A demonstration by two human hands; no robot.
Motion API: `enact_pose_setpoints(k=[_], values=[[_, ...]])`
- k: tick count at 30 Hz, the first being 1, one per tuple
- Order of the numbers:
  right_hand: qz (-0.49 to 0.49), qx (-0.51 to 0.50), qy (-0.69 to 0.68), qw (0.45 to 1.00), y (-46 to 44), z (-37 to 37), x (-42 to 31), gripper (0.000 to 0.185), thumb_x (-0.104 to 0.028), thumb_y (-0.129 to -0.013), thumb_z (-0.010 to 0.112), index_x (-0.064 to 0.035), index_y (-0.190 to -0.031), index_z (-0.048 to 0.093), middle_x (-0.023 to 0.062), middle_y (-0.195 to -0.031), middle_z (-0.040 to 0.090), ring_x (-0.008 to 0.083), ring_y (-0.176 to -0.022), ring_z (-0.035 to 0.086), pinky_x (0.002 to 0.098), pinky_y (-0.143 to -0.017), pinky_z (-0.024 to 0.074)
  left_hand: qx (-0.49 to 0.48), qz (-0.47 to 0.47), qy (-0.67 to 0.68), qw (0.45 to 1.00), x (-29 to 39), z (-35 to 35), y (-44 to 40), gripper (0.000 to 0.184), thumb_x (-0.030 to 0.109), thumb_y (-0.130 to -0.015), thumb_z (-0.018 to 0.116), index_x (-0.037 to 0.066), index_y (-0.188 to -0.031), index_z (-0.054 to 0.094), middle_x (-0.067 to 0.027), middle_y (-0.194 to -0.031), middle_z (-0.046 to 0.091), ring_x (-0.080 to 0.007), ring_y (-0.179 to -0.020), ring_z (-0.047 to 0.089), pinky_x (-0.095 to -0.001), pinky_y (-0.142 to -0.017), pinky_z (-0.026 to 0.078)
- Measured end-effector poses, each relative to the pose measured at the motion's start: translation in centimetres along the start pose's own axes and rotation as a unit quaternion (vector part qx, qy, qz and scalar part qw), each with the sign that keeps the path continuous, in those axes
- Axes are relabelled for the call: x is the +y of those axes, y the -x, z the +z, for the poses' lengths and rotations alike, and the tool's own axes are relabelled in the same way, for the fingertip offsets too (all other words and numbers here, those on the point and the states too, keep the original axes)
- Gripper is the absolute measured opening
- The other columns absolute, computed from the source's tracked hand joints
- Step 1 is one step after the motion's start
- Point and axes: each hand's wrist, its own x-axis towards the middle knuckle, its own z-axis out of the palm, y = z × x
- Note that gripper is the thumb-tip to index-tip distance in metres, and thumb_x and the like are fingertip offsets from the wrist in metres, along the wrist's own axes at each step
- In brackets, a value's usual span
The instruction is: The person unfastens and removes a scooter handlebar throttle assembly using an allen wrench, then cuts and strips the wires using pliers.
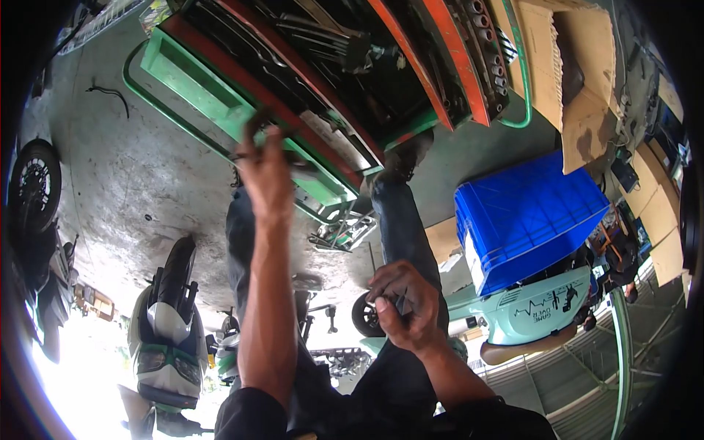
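Observation:
My left hand [268,176] is over the green outer tray [198,84] of a toolbox, its fingers smeared by motion. Dark blurred shapes surround the fingers, and I cannot make out whether they are a tool. My right hand [409,302] is closed in a pinch above my right leg, thumb against the curled fingers. A small piece shows at the fingertips, too small to name. The open toolbox has red-walled trays [414,55] holding wrenches and other metal tools. Sockets [481,20] stand in a row in its right tray.
A blue plastic crate [528,216] stands to the right, by a mint-green scooter panel [539,308]. Open cardboard [590,81] lies at upper right. A white-and-black scooter [169,337] is at lower left, with a wheel [35,183] at far left. Metal parts [343,233] lie below the toolbox.

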Motion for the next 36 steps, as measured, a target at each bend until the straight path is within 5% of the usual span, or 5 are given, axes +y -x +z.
enact_pose_setpoints(k=[4,8,21,24,36], values=[[0.038,0.004,-0.010,0.999,2.0,-1.8,-0.7,0.018,-0.013,-0.089,0.060,-0.0029,-0.081,0.048,0.0124,-0.074,0.061,0.0248,-0.079,0.061,0.0360,-0.074,0.0501,0.245,0.133,-0.006,0.960,-2.0,-5.4,-0.4,0.038,0.011,-0.097,0.050,0.000,-0.132,0.043,-0.0211,-0.103,0.064,-0.0214,-0.061,0.062,-0.0320,-0.043,0.049],[0.052,0.018,-0.019,0.998,4.3,-2.6,-1.8,0.013,-0.008,-0.086,0.063,-0.0020,-0.082,0.053,0.0108,-0.078,0.060,0.0221,-0.075,0.062,0.0326,-0.068,0.0486,0.042,-0.215,0.049,0.974,-4.6,-8.2,0.6,0.027,0.013,-0.092,0.057,0.001,-0.116,0.055,-0.0126,-0.093,0.064,-0.0186,-0.059,0.060,-0.0273,-0.047,0.045],[0.157,0.016,0.017,0.987,10.6,-0.8,-7.3,0.017,-0.017,-0.090,0.063,-0.0016,-0.086,0.056,0.0082,-0.081,0.062,0.0180,-0.073,0.059,0.0292,-0.068,0.0470,-0.148,-0.070,-0.009,0.986,4.8,3.7,7.6,0.047,0.015,-0.093,0.059,-0.001,-0.134,0.045,-0.0122,-0.082,0.065,-0.0150,-0.059,0.055,-0.0346,-0.054,0.046],[0.163,0.046,0.079,0.982,12.3,-0.9,-11.0,0.021,-0.022,-0.092,0.061,-0.0027,-0.086,0.056,0.0061,-0.079,0.060,0.0160,-0.070,0.056,0.0287,-0.064,0.0444,-0.179,0.008,-0.099,0.979,8.1,4.0,10.3,0.040,0.023,-0.092,0.056,-0.004,-0.121,0.052,-0.0298,-0.086,0.065,-0.0414,-0.080,0.067,-0.0481,-0.070,0.050],[-0.018,0.034,0.255,0.966,19.2,-10.9,-8.9,0.031,-0.027,-0.097,0.057,-0.0027,-0.079,0.050,0.0028,-0.067,0.047,0.0147,-0.060,0.044,0.0321,-0.057,0.0381,0.142,-0.009,-0.384,0.912,8.6,-28.0,29.8,0.038,0.035,-0.086,0.061,0.005,-0.109,0.064,-0.0237,-0.101,0.068,-0.0422,-0.099,0.063,-0.0500,-0.087,0.049]])
